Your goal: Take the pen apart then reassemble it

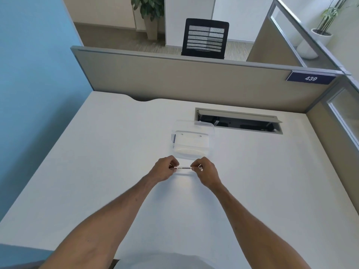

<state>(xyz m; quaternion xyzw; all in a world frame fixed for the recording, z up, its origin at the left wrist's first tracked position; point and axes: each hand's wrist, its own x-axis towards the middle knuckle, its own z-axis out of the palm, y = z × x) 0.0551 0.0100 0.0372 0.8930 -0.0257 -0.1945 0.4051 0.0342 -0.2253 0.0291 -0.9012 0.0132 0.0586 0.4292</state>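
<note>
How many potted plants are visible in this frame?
2. One plant stands at top centre-left, beyond the partition; the other plant is at top right in a white pot. Others may be hidden.

A white desk (101,171) sits against a blue wall (33,74), with beige partitions (194,82) behind and to the right. A plate (310,78) reads 439. Beyond stand a black mesh chair (205,38) and two potted plants (149,10), in even light.

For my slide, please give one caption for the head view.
Both hands, left and right, hold a pen level above the desk.
</note>
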